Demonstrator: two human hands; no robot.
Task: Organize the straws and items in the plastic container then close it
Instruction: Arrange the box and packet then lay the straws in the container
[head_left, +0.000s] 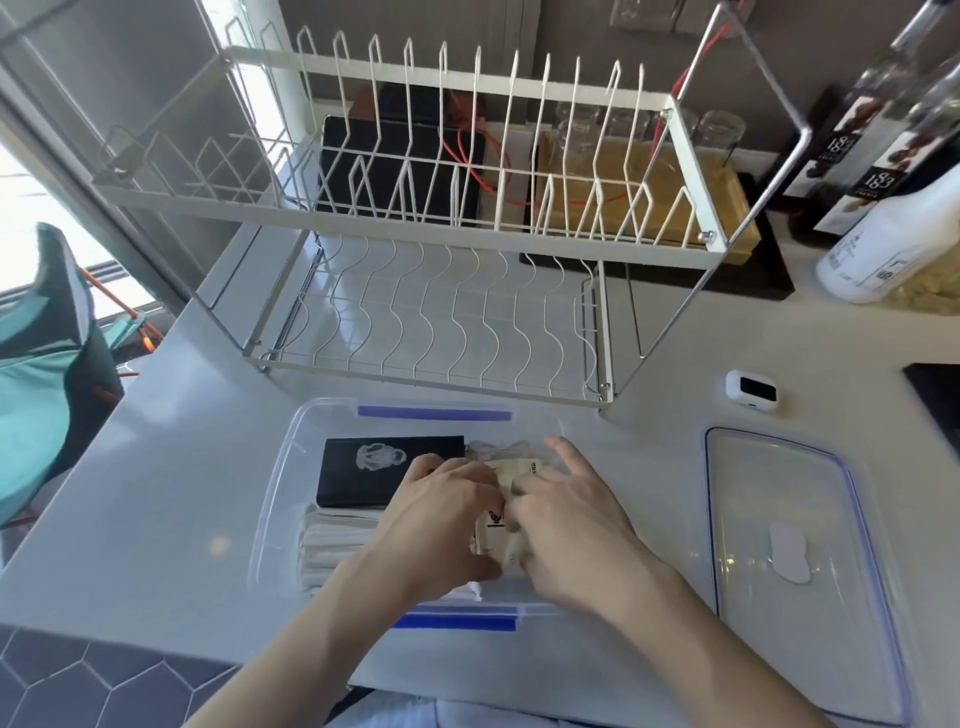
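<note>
Both hands, left (441, 512) and right (566, 519), pinch cream packets (511, 470) inside the open container (280, 467) on the desk. Straws (337, 545) already lie inside; sorting seems unfinished, lid (789, 519) off alongside.

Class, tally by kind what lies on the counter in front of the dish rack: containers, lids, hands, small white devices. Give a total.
Clear plastic container: 1
Clear lid: 1
Hands: 2, left hand and right hand
Small white device: 1
Total: 5
</note>
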